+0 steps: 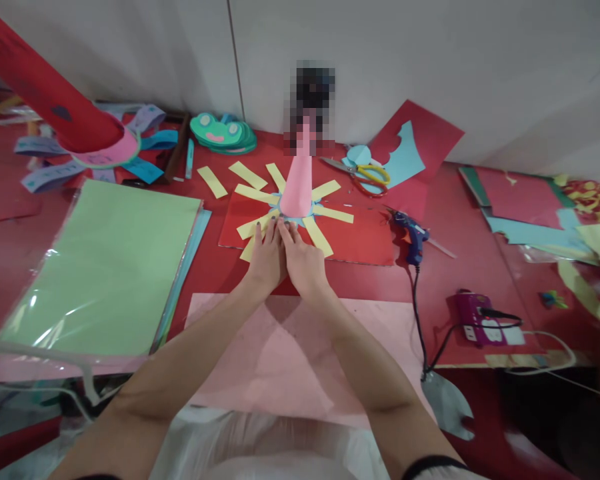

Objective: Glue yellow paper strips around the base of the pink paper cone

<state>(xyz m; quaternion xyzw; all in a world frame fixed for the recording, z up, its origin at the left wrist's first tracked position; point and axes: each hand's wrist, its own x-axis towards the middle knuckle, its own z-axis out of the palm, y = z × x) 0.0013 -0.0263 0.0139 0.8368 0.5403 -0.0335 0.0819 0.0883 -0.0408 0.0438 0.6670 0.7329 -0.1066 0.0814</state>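
A pink paper cone stands upright on a blue paper ring, with yellow paper strips fanned out around its base. They rest on a red board. At the near side of the cone's foot, my left hand lies with fingers stretched over a yellow strip. My right hand touches it from the right, fingers extended toward the same spot. Neither hand visibly grips anything; what lies under the fingertips is hidden. Two loose yellow strips lie to the left of the fan.
Yellow-and-red-handled scissors and a blue glue gun lie right, its cord running near a purple power adapter. Green paper in plastic sits left, below a red tube. Frog cutouts lie behind; pink paper lies in front.
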